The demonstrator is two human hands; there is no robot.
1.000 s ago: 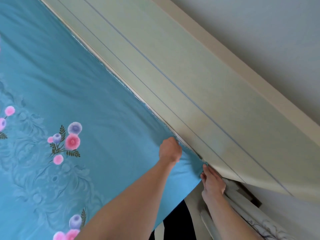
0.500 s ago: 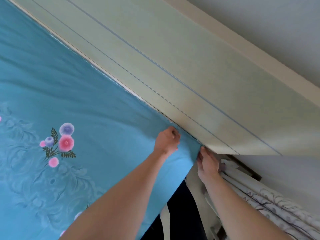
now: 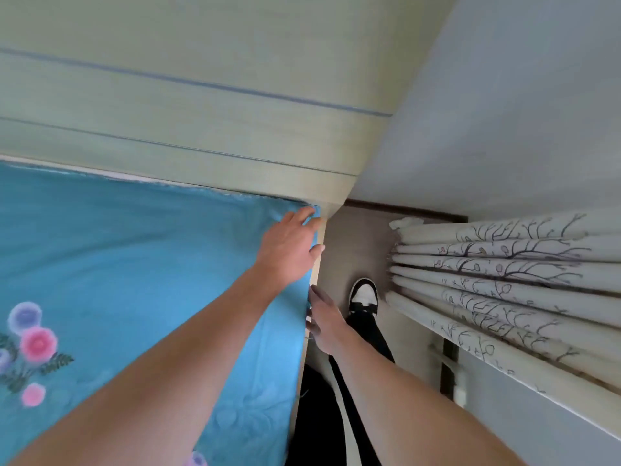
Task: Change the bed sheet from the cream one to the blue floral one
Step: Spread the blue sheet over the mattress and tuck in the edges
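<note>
The blue floral sheet [image 3: 134, 264] was spread flat over the bed, its corner lying under the left hand [image 3: 289, 250]; the fingers [image 3: 304, 216] of that hand were laid straight on the cloth, reaching the corner just below the pale headboard [image 3: 168, 112]; the right hand [image 3: 324, 324] was held at the side edge of the sheet, its fingertips [image 3: 314, 292] touching the cloth there, though any pinch could not be made out; beyond those fingers a black-and-white shoe [image 3: 363, 295] was seen on the floor, and further right a folded branch-patterned curtain [image 3: 504, 270].
</note>
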